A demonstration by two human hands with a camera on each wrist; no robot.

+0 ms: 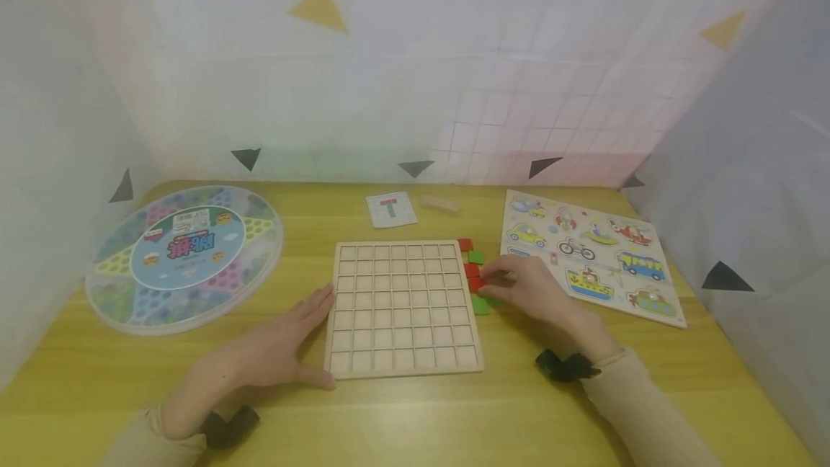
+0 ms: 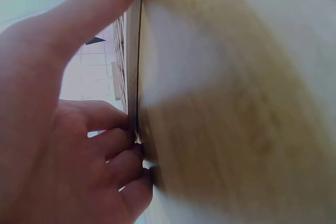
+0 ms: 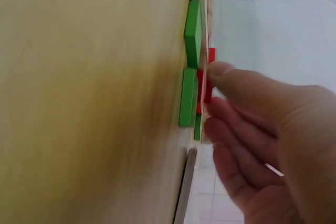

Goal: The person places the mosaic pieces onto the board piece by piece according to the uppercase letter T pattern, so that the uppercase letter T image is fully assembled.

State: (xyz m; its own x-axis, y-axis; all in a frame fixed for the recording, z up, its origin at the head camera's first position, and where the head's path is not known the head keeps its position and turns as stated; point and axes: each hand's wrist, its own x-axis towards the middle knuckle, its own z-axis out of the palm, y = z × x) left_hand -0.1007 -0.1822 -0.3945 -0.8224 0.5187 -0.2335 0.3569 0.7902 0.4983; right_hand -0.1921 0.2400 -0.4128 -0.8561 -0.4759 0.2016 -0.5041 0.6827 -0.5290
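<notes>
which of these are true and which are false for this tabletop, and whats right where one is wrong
1. The left hand touches the grid board. True.
2. The round game board lies to the right of the grid board. False: it lies to the left.
3. A wooden block lies near the patterned card. True.
4. The small tiles along the grid board's right edge are blue and yellow. False: they are red and green.
5. The right hand touches a red tile. True.
</notes>
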